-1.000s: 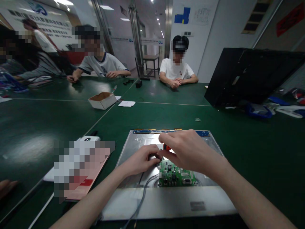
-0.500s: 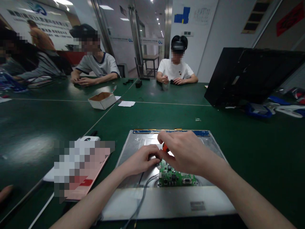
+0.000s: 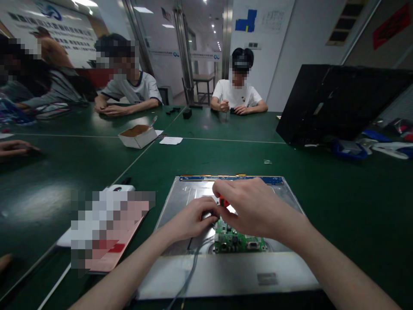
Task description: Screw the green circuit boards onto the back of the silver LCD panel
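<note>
A flat metal display panel (image 3: 171, 200) lies in front of me, with a green circuit board (image 3: 237, 241) on its back. My right hand (image 3: 245, 202) is closed around a screwdriver with an orange-red and black handle (image 3: 223, 201), over the board's upper left part. The screwdriver's tip is hidden by my fingers. Close against it, my left hand (image 3: 200, 215) has its fingertips pinched together at the board's upper left corner. What they hold, if anything, is hidden. Grey cables (image 3: 195, 262) run from the board's left side toward me.
Left of the panel lie a white device (image 3: 66, 237) and a pink flat item (image 3: 108, 258), partly blurred out. A white open box (image 3: 137, 137) and a paper (image 3: 171, 141) sit farther back. A large black monitor (image 3: 338, 103) stands at right. Co-workers sit around the green table (image 3: 209, 157).
Another person's hand has come onto the table at the far left. My two hands stay almost in place, with the screwdriver handle slightly shifted or turned.
</note>
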### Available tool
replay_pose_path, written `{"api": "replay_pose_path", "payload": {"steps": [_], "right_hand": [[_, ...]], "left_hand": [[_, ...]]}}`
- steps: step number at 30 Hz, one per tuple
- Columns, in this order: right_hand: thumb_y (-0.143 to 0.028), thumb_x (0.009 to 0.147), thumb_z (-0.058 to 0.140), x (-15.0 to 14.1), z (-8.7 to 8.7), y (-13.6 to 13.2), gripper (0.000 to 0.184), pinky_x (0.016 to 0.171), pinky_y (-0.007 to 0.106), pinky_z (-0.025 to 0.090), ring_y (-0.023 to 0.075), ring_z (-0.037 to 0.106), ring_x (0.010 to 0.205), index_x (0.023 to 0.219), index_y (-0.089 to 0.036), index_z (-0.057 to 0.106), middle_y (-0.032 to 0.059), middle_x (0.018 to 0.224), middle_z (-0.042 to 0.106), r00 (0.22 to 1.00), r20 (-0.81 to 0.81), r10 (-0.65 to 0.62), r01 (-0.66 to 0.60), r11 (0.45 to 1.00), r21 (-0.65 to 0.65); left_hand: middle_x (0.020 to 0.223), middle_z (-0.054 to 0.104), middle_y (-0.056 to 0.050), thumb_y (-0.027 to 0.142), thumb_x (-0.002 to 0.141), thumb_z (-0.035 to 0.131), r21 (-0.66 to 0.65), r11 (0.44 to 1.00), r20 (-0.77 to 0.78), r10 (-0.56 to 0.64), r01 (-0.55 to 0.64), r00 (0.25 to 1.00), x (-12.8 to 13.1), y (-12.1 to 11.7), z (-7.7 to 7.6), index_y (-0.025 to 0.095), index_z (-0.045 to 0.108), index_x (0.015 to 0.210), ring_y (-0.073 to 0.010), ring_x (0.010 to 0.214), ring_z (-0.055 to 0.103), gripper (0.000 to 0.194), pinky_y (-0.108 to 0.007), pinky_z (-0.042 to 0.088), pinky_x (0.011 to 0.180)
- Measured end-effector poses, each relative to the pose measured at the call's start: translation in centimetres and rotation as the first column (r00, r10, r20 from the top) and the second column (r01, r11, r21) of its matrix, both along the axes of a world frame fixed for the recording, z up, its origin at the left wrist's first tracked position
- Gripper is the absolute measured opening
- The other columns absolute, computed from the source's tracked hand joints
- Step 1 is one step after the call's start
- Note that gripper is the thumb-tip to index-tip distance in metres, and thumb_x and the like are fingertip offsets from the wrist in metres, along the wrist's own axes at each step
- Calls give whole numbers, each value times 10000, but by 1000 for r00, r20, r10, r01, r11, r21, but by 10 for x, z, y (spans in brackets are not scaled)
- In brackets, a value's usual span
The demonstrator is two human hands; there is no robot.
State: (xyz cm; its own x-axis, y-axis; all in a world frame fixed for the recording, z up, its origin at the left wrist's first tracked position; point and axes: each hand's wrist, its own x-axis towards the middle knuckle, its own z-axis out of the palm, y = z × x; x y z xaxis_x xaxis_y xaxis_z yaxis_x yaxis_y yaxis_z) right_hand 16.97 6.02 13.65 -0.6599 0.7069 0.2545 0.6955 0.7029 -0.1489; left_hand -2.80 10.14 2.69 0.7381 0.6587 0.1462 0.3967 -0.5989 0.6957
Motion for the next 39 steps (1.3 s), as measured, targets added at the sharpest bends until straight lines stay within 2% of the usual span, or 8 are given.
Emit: {"api": "replay_pose_path", "payload": {"steps": [4,8,12,15,21,29,35,39], "right_hand": [[-241,881,542,2,2,-1,92,521,272,227,142,545,681,948,-186,513,17,873,663,1000,7,25,-25,1000,-15],[-378,935,513,0,0,0,180,508,281,189,146,539,605,944,-199,532,14,789,667,997,54,-53,50,997,51],[-243,900,509,-2,-1,1,67,505,277,205,135,524,597,934,-186,521,18,804,656,997,38,-67,65,996,66],[-188,851,528,-2,0,0,92,512,274,225,131,529,633,941,-175,512,28,861,651,999,15,-38,37,998,48],[-381,946,505,0,-1,3,186,507,279,208,141,531,599,940,-198,539,6,763,655,997,61,-41,36,996,75],[-201,841,509,-3,1,1,111,506,291,211,129,508,608,948,-175,523,23,833,647,999,27,-43,40,997,72],[-351,933,508,-1,-1,3,170,510,286,198,142,531,610,962,-186,530,16,781,661,997,47,-55,52,996,75],[-263,917,496,-1,0,1,100,498,278,197,132,515,588,956,-178,530,11,794,657,997,44,-59,56,996,68]], "left_hand": [[867,645,-37,126,842,518,58,998,-7,0,0,1000,1,-3,-2,178,590,813,-199,826,589,94,-310,463,728],[872,636,-48,129,857,493,80,997,-25,-11,13,1000,2,-7,-1,183,569,823,-201,819,583,100,-325,466,735],[870,633,-47,125,858,487,78,997,-45,0,4,999,3,-9,1,188,569,890,-198,801,581,108,-327,470,728],[887,631,-54,139,864,479,87,996,-59,1,5,998,3,-9,1,183,571,923,-204,806,581,118,-334,471,727],[944,636,-66,166,891,481,100,995,-49,18,-13,999,2,-9,-4,186,566,909,-211,847,581,89,-345,474,762],[909,640,-67,142,869,488,123,992,-61,1,7,998,1,-5,-12,177,573,913,-213,831,585,101,-339,474,739],[926,641,-59,141,895,494,132,991,-45,20,-14,999,1,-2,-18,187,573,943,-209,833,596,103,-342,475,745],[947,649,-58,131,889,509,141,990,-44,24,-18,999,0,-2,-22,189,569,956,-214,854,611,107,-336,474,752]]}}
